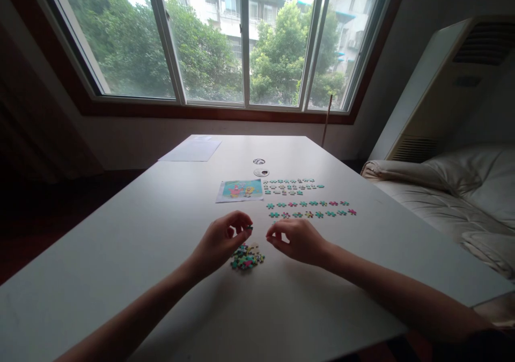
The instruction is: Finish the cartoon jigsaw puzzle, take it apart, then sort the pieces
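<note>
My left hand hovers over the white table, fingers pinched on a small puzzle piece. My right hand is beside it, fingers curled in a pinch; what it holds I cannot make out. Just below both hands lies a small heap of colourful puzzle pieces. Beyond the hands, several pieces are laid out in rows, with more rows farther back. A picture card with cartoon figures lies left of those rows.
A sheet of paper lies at the table's far left. Two small round objects sit near the middle back. A bed with pale bedding stands right of the table. A large window fills the far wall.
</note>
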